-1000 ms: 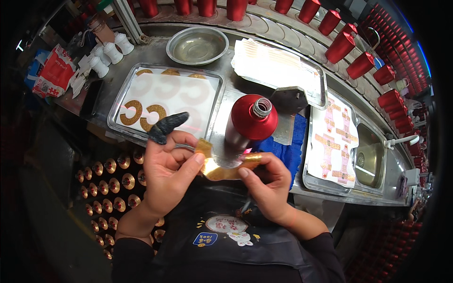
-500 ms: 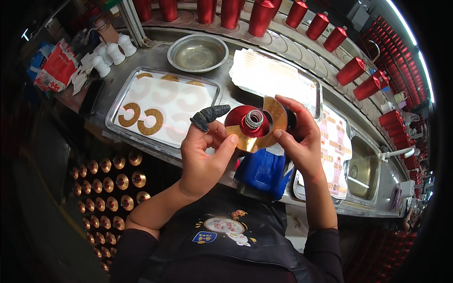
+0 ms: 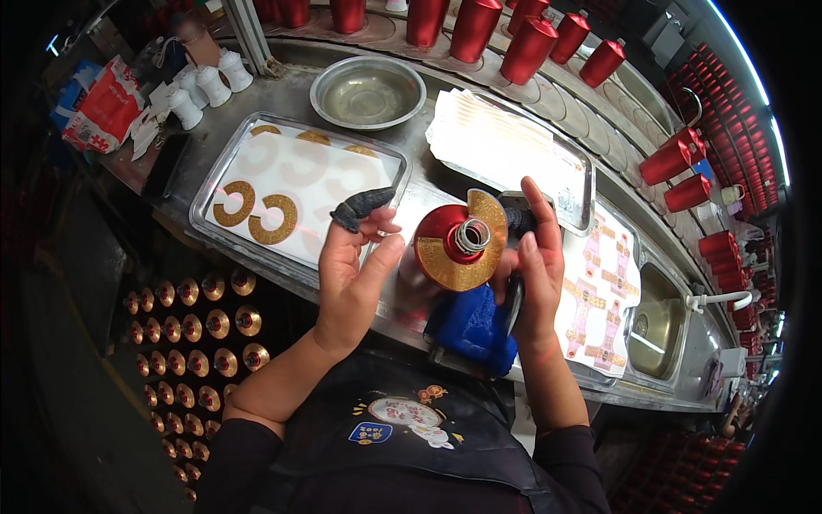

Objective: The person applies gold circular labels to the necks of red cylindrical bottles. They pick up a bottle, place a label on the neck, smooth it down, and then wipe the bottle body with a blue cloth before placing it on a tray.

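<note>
A red metal bottle [image 3: 438, 224] with a bare threaded neck stands in front of me, seen from above. A gold C-shaped label [image 3: 462, 272] lies around its shoulder, its gap at the upper left. My left hand [image 3: 353, 272] is open beside the bottle, apart from it, with a dark finger cover on one finger. My right hand [image 3: 535, 278] stands close to the bottle's right side, index finger and thumb stretched out, other fingers partly hidden. A dark, thin-edged thing beside its palm is unclear. Below the bottle is a blue cloth-covered support [image 3: 475, 325].
Left, a metal tray [image 3: 205, 201] carries gold C-shaped labels on a white sheet. Behind are a metal bowl [image 3: 368, 120] and a tray of white sheets [image 3: 492, 137]. Printed label sheets [image 3: 599, 300] and a sink [image 3: 658, 321] lie right. Red bottles [image 3: 531, 51] line a conveyor.
Both hands have let go of the gold label and drawn apart. The label now rests on the bottle's shoulder. Bottles on the conveyor have shifted.
</note>
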Motion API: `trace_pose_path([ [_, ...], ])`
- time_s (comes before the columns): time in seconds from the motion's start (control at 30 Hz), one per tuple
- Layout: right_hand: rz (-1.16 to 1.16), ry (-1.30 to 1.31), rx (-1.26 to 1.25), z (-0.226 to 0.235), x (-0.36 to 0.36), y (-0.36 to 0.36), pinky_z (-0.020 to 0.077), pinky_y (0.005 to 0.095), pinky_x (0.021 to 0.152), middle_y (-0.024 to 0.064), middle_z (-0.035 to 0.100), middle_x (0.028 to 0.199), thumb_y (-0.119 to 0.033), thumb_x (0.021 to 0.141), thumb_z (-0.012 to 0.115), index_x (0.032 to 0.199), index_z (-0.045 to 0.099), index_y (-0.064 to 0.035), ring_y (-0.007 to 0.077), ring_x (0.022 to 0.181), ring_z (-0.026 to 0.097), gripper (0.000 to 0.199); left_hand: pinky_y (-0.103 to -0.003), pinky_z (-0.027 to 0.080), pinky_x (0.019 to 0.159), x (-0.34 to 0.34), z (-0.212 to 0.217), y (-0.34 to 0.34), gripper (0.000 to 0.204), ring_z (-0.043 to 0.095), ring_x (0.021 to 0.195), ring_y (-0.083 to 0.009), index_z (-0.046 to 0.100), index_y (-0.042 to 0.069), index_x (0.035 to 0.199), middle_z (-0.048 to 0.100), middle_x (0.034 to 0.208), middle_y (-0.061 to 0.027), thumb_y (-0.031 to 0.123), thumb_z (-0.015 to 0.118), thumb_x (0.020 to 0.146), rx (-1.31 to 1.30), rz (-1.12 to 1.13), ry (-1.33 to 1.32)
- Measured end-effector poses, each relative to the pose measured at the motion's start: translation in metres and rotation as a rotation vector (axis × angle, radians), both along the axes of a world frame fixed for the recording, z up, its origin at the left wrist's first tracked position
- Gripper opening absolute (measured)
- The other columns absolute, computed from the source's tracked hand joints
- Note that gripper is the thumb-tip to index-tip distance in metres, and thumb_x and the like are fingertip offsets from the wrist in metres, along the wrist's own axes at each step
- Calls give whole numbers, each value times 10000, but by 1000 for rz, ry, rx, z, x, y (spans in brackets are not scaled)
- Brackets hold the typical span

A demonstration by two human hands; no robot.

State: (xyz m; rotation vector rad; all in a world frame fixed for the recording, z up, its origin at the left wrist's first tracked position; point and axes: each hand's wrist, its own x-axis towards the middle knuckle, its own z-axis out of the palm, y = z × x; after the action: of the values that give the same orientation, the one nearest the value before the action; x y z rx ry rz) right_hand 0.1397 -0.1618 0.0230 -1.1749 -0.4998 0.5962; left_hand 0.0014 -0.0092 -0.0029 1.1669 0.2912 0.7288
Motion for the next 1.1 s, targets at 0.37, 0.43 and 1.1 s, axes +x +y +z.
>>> trace_pose_path([
  [0.37, 12, -189, -56, -4, -5, 3, 563, 329, 966, 168, 294, 1604, -94, 832, 782, 1591, 211, -1, 227, 1193, 637, 954, -412, 296, 1203, 6, -2, -12, 624, 430, 1409, -245, 369, 0, 1494, 451, 1505, -148, 54, 648, 938, -2, -235, 1],
  [0.43, 35, -176, -19, -4, -5, 3, 558, 244, 828, 169, 281, 1603, -57, 853, 763, 1591, 206, 1, 149, 1045, 658, 926, -397, 337, 1175, 6, -2, -11, 616, 455, 1378, -235, 374, -6, 1487, 463, 1480, -151, 61, 659, 945, -23, -228, -22],
  [1.1, -8, -253, -32, -13, -6, 3, 524, 188, 738, 152, 274, 1623, -81, 884, 746, 1570, 284, 13, 51, 882, 611, 832, -364, 402, 1125, 8, -5, -9, 564, 512, 1298, -210, 414, -6, 1455, 514, 1404, -140, 70, 672, 959, -21, -226, -27],
])
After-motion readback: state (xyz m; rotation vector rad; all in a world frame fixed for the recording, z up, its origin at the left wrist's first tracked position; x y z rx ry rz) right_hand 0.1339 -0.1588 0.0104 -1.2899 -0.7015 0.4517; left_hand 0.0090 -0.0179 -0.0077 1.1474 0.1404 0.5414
